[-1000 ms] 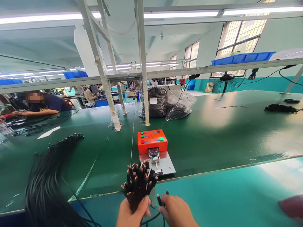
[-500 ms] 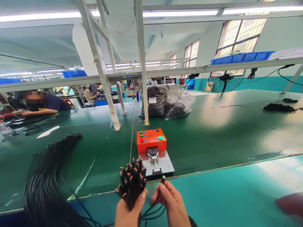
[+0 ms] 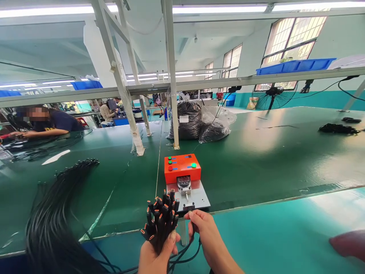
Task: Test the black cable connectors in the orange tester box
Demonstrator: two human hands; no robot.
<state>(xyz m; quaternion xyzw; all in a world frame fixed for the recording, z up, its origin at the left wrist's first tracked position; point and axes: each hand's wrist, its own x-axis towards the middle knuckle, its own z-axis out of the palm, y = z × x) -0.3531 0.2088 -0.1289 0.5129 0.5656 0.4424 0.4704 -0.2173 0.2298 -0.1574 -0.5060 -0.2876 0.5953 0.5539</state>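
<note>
Presumably for easy reach, the bundle (image 3: pixel 159 224) stands tips-up in the clenched left hand (image 3: pixel 156 255), near the plate (image 3: pixel 201 198). The right hand (image 3: pixel 203 228) pinches a cable (image 3: pixel 194 233) by the plate's front edge, seemingly to steady its hidden tip. Behind, the gauge (image 3: pixel 184 182) faces the hands, probably for reading, before the box (image 3: pixel 171 177).

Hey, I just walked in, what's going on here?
A person at a green workbench is handling black cables. The left hand grips a bundle of connectors with orange tips. The right hand pinches one cable at the front edge of a metal plate, before an orange box; the fingers hide its end. More cables lie to the left.
</note>
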